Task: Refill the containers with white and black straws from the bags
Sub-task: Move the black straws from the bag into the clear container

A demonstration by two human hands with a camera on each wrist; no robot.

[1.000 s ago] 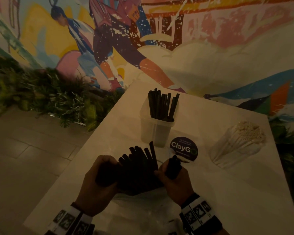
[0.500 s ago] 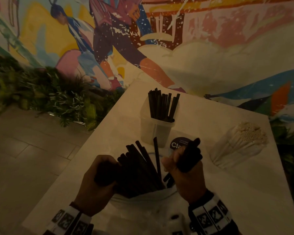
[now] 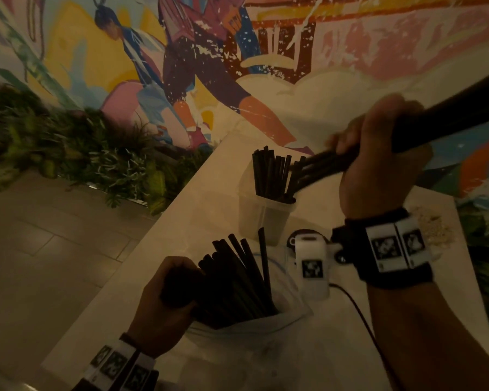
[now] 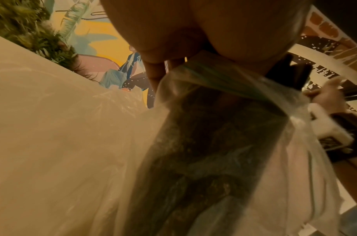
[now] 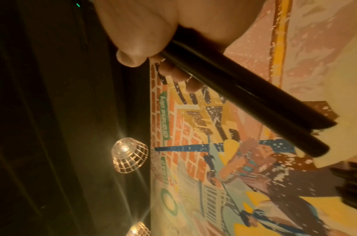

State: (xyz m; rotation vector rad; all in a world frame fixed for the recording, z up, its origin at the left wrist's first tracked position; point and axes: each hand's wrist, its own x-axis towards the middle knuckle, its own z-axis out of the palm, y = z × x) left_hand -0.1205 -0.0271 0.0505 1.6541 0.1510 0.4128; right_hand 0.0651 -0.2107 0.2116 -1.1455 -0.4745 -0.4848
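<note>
Overhead, one straw bundle [image 3: 424, 128]; two hands [image 3: 378, 165]

The right hand [image 3: 378, 162] is no longer at the bag [image 3: 254, 331]; it is now high at 2 o'clock, gripping a bundle of black straws [image 3: 446, 119] pulled out, lower ends over the container [image 3: 263, 218]. It now covers the round sticker.

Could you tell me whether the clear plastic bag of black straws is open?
Open: black straws stick out of the clear plastic bag's mouth, held by the left hand.
</note>
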